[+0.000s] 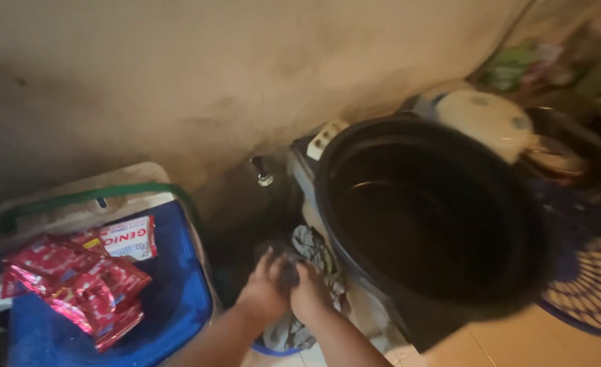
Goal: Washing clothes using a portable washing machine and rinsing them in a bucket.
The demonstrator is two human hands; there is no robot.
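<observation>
Tub [436,217] at three o'clock of hands [287,289]; packets [83,282] at nine on lid [171,299]; tap [263,173] at twelve.

A: Left foreground: blue plastic lidded bin [178,299] bearing crumpled red foil sachets [76,285].

B: Centre right: large round black tub [436,217]. Behind: stained beige wall [212,75], small metal tap [262,173]. Far right: blue fan grille [593,272].

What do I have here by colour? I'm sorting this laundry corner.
Black: 1, the tub
Blue: 1, the basin
Red: 1 bunch of sachets
Grey: 1 cloth, gripped by left hand and right hand
Total: 4
</observation>
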